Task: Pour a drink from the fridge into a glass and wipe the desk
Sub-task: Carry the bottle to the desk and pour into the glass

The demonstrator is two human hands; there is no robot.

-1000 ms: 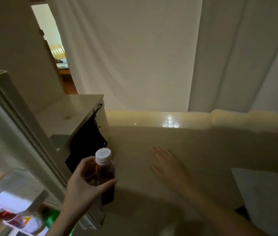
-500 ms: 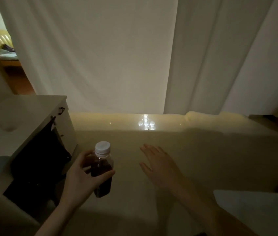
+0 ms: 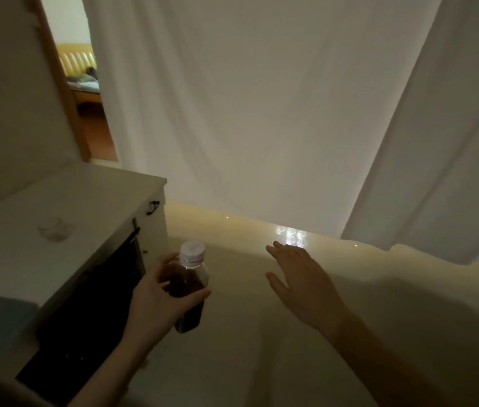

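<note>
Left hand [image 3: 156, 301] grips the capped dark bottle [image 3: 189, 292] upright just off the white cabinet's [image 3: 56, 207] right edge, right hand [image 3: 299, 274] spread empty, so it's fetched; no glass visible, and finding 1 comes next.

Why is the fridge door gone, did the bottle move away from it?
Yes. The bottle in the left hand has moved right, away from the fridge, now beside the white cabinet.
</note>
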